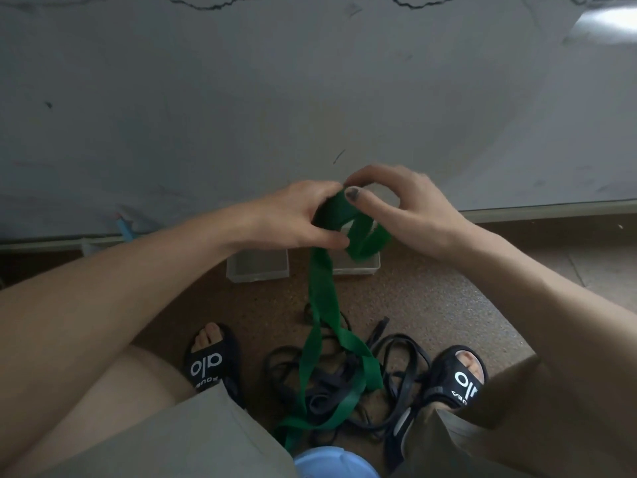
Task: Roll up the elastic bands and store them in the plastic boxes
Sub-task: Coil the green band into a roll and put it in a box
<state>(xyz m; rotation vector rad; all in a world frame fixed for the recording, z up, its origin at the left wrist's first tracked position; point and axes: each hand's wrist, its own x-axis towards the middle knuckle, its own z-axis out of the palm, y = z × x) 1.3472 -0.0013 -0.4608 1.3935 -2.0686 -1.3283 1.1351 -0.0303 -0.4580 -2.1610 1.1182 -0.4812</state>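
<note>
Left hand: fingers curled round the upper end of the green band, gripping it above the boxes.
Left box: clear plastic, on the speckled floor, partly hidden under the left wrist.
Green band: its top looped between both hands, the rest hanging down onto the pile.
Black bands: tangled heap on the floor between the two sandals.
Right box: just beside the left one, behind the green loop.
Right hand: thumb and fingertips pinch the band's loop.
</note>
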